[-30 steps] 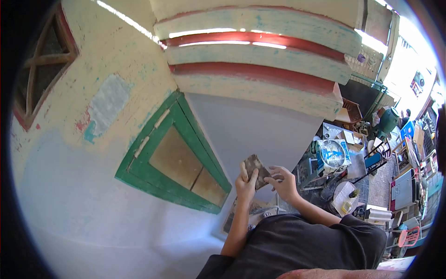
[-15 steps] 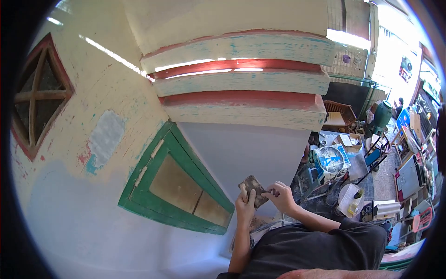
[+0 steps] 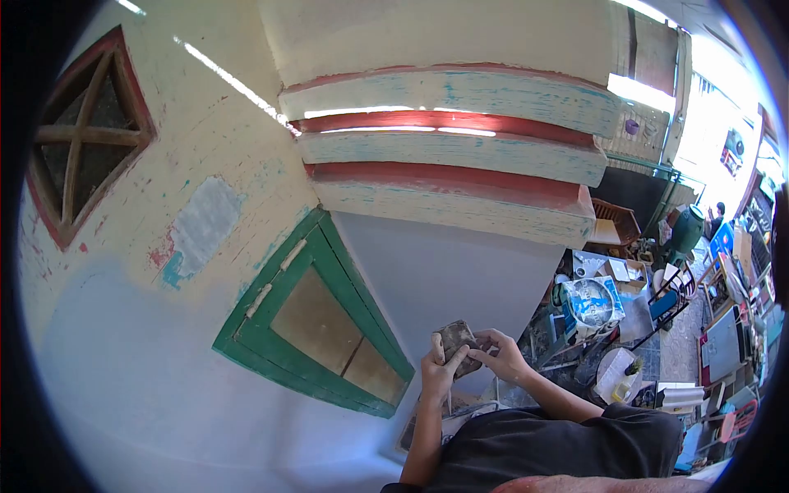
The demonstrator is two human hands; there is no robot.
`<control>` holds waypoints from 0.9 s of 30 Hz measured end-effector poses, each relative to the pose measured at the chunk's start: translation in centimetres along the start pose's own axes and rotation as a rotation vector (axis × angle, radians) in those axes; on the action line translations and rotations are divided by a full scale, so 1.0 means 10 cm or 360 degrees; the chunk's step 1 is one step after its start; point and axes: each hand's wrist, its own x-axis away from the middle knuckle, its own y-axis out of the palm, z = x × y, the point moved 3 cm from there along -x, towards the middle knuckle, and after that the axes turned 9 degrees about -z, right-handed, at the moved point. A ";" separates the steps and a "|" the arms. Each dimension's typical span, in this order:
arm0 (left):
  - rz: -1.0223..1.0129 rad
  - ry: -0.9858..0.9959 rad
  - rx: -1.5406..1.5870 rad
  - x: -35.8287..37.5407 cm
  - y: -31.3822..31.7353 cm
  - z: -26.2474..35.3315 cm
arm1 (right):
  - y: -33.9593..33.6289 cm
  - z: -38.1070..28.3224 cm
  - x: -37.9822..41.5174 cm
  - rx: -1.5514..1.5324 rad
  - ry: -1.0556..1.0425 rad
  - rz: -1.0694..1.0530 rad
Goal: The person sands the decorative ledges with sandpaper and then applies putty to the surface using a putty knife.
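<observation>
My left hand (image 3: pixel 437 371) grips a worn, grey-brown flat piece that looks like folded sandpaper (image 3: pixel 457 335), with the thumb across its front. On the piece's right side, my right hand (image 3: pixel 503 358) holds the edge, its fingers bent. The two thumbs come close together at the lower part of the sandpaper. Both hands are in front of my dark shirt (image 3: pixel 542 448), beside the lower end of a green-framed panel (image 3: pixel 283 316) in the wall.
Stepped ledges (image 3: pixel 452 152) with chipped paint jut out above my hands. A diamond-shaped window (image 3: pixel 80 135) sits at upper left, near a grey patch (image 3: pixel 205 226). On the right are a blue-and-white paint-marked box (image 3: pixel 593 306), a green urn (image 3: pixel 687 230) and cluttered furniture.
My right hand has shifted from pinching the sandpaper's corner to holding its side, with its thumb nearer the left thumb. The view has turned slightly, moving the wall rightward.
</observation>
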 end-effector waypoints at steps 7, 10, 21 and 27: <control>0.0152 0.0055 -0.0077 -0.03 0.01 -0.03 | -0.03 -0.11 -0.06 0.0267 0.0107 -0.0237; 0.0225 0.0056 -0.0289 -0.05 0.04 -0.01 | 0.01 -0.25 0.00 0.0061 -0.0173 0.0113; 0.0200 0.0303 -0.0572 -0.20 0.42 0.35 | -0.21 -0.50 -0.01 0.0263 -0.0438 -0.0097; 0.0043 0.0366 -0.0742 -0.25 0.65 0.47 | -0.32 -0.48 0.05 0.0427 -0.0532 -0.0065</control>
